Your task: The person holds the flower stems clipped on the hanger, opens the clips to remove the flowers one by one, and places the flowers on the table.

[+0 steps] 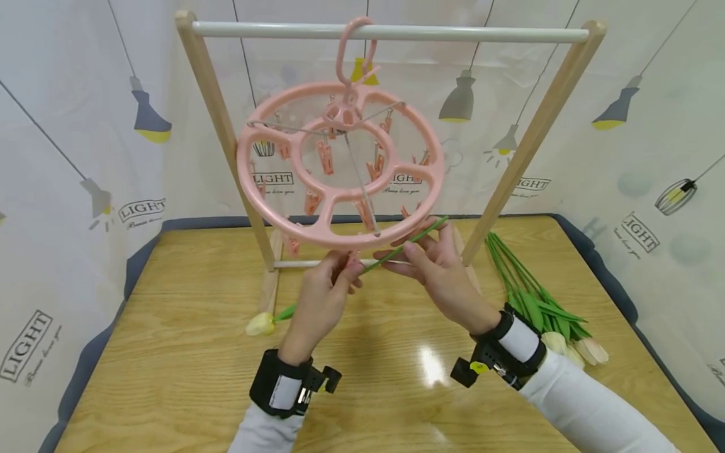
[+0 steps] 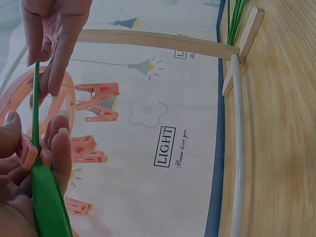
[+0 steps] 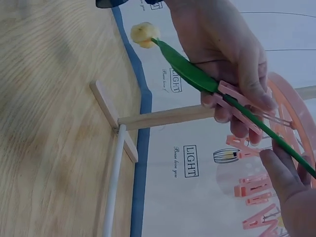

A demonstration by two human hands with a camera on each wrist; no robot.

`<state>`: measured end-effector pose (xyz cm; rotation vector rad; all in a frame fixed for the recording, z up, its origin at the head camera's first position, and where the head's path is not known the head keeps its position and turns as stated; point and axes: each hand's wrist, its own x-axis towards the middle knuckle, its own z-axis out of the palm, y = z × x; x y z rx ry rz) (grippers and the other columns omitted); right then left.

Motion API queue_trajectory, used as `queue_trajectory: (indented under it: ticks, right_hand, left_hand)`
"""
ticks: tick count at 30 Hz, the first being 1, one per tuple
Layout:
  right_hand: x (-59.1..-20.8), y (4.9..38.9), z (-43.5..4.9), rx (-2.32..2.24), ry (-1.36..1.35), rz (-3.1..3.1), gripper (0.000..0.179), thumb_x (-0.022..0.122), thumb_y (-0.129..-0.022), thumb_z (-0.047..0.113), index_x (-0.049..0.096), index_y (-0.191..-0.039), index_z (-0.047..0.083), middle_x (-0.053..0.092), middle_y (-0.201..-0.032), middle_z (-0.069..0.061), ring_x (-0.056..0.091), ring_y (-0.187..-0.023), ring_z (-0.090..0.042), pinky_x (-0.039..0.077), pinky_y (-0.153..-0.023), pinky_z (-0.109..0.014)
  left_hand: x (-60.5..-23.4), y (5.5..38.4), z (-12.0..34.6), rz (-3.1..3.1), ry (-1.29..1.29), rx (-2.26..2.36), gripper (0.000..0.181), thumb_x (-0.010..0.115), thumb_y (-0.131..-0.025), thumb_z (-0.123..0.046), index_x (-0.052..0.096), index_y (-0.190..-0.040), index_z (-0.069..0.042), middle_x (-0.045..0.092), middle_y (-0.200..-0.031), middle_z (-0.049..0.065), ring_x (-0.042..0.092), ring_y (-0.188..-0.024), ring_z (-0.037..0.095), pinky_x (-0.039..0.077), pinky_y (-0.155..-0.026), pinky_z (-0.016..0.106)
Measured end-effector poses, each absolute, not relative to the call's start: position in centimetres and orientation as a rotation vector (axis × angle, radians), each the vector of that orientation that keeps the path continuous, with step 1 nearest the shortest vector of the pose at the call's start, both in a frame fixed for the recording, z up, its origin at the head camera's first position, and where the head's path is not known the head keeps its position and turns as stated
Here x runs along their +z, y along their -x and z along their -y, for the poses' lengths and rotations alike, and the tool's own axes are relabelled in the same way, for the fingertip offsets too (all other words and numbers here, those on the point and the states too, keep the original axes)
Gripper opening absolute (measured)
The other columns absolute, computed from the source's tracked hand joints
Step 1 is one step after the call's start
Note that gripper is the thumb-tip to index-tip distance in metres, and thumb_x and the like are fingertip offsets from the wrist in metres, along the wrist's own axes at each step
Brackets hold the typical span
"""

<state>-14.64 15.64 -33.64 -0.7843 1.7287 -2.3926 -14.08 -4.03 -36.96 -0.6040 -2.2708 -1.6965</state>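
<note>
A pink round clip hanger [image 1: 308, 234] hangs from a white rod, with small pink clothespins dangling from it. At its near rim my left hand [image 1: 317, 299] pinches one clothespin [image 3: 236, 101] between thumb and fingers. The green stem of an artificial tulip [image 3: 190, 73] passes between that clothespin's two halves. Its pale yellow bloom [image 1: 261, 324] points down to the left, above the table. My right hand [image 1: 438, 274] holds the stem toward its bare end, just below the ring's right side. In the left wrist view the tulip's leaf [image 2: 48, 200] lies just below the clothespin.
A wooden stand [image 1: 523, 148] with a white top rod [image 1: 272, 29] frames the hanger. Several more artificial tulips [image 1: 535, 302] lie on the table [image 1: 187, 371] at the right. Behind hangs a lamp-patterned cloth [image 1: 651, 207]. Other clothespins [image 1: 325, 157] dangle within the ring.
</note>
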Motion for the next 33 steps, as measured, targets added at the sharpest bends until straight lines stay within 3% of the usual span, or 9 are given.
queue_trajectory:
  ticks: [5,10,19,33]
  right_hand:
    - [-33.9,14.5,-15.1,-2.416,0.720,-1.776,0.039,0.036,-0.102,-0.003,0.018,-0.130,0.018,0.054,-0.113,-0.009,0.067,-0.104,-0.024,0.056,-0.093,-0.033]
    - [-33.9,14.3,-14.5,-2.483,0.629,-1.748,0.036,0.037,-0.101,-0.006,0.021,-0.121,0.019,0.052,-0.116,-0.008,0.068,-0.099,-0.022,0.058,-0.089,-0.032]
    - [-34.4,13.9,-13.2,-2.533,0.701,-1.801,0.055,0.040,-0.095,-0.016,0.019,-0.133,0.017,0.048,-0.120,-0.006,0.064,-0.100,-0.019,0.059,-0.088,-0.031]
    - [-34.8,14.2,-12.7,-2.573,0.634,-1.914,0.049,0.043,-0.098,-0.009,0.016,-0.133,0.011,0.049,-0.118,-0.007,0.066,-0.094,-0.020,0.062,-0.077,-0.033]
  left_hand:
    - [-36.9,14.1,4.1,2.275,0.555,-1.702,0.025,0.054,-0.098,-0.010,0.061,-0.117,0.004,0.071,-0.091,0.023,0.069,-0.070,0.024,0.060,-0.057,0.039]
    - [-36.9,14.0,4.1,2.292,0.553,-1.648,0.023,0.052,-0.099,-0.011,0.061,-0.116,0.003,0.072,-0.090,0.021,0.068,-0.065,0.022,0.056,-0.050,0.031]
    - [-36.9,14.1,3.9,2.257,0.543,-1.639,0.022,0.052,-0.099,-0.011,0.062,-0.111,0.004,0.073,-0.090,0.022,0.066,-0.062,0.022,0.057,-0.054,0.032]
    - [-37.1,14.1,3.9,2.219,0.534,-1.667,0.020,0.053,-0.099,-0.015,0.063,-0.103,0.002,0.074,-0.092,0.019,0.061,-0.065,0.020,0.056,-0.055,0.035]
